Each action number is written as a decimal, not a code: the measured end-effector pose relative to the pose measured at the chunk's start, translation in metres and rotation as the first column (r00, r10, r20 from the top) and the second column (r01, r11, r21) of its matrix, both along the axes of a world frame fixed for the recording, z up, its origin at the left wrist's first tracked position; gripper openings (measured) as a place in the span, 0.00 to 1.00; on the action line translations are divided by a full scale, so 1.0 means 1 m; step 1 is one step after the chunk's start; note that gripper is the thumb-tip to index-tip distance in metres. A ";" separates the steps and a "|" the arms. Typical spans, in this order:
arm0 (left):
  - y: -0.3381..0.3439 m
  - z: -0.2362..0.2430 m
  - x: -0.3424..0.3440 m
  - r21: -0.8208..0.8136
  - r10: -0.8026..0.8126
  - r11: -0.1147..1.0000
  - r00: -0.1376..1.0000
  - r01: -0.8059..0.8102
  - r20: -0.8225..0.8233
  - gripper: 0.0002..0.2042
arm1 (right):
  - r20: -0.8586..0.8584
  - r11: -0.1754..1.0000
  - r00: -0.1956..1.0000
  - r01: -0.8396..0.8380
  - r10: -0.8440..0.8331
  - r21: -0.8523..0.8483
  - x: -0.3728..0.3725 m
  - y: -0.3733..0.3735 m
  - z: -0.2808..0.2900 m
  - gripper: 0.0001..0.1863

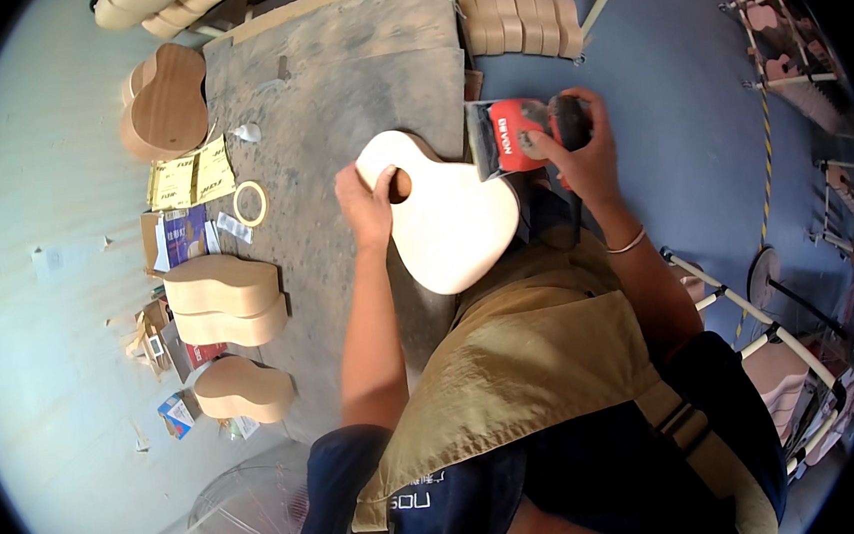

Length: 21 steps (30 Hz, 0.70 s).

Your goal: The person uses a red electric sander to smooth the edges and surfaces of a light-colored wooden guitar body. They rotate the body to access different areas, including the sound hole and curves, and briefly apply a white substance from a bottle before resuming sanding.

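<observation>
A pale wooden ukulele or small guitar body (458,219) is tilted over the near right edge of the workbench, close to my apron. My left hand (367,209) grips its left side, with the thumb hooked at the round sound hole. In my right hand (584,159) is a red and black power sander (519,134), fingers wrapped round its dark rear end. The sander's flat pad faces left, by the upper right edge of the body; whether they touch I cannot tell. A dark cord or hose hangs below the sander.
On the dusty workbench (334,104), wooden bodies (227,301), yellow sandpaper sheets (189,175), a tape roll (251,205) and small boxes line the left side. A fan (251,517) stands lower left. Racks with wooden parts (520,25) stand at the back and right.
</observation>
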<state>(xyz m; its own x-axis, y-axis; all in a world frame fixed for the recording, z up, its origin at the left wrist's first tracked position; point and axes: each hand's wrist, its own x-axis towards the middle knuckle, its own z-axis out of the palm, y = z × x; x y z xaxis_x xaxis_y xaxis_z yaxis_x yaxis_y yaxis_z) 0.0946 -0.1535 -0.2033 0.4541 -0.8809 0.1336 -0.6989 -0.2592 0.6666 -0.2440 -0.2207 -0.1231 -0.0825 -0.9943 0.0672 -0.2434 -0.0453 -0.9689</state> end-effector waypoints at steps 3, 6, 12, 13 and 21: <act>0.011 -0.003 0.030 -0.003 0.152 0.988 0.985 -0.152 0.079 0.28 | 0.003 0.996 0.997 0.072 -0.073 0.060 -0.008 0.002 0.022 0.33; 0.020 -0.005 0.051 0.034 0.303 0.951 0.945 -0.309 0.123 0.30 | 0.013 0.975 0.990 0.133 -0.138 0.178 -0.015 0.011 0.042 0.32; 0.023 0.014 0.038 0.155 0.381 0.893 0.893 -0.422 0.239 0.31 | 0.005 0.986 0.987 0.158 -0.158 0.050 -0.033 0.024 0.017 0.31; 0.023 0.019 0.033 0.078 0.326 0.930 0.904 -0.359 0.278 0.31 | -0.002 0.984 0.986 0.164 -0.164 0.062 -0.034 0.026 0.017 0.31; 0.016 0.079 -0.043 0.156 -0.561 0.823 0.825 0.546 0.066 0.71 | 0.048 0.949 0.979 0.181 -0.200 0.259 -0.032 0.043 0.032 0.32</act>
<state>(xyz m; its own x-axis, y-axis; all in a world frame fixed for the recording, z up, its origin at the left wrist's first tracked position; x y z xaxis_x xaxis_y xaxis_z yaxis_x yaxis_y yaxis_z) 0.0515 -0.1373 -0.1241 -0.1254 -0.9918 0.0245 -0.8128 0.1168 0.5707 -0.2756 -0.1779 -0.0913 -0.2677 -0.9431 -0.1971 -0.1514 0.2432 -0.9581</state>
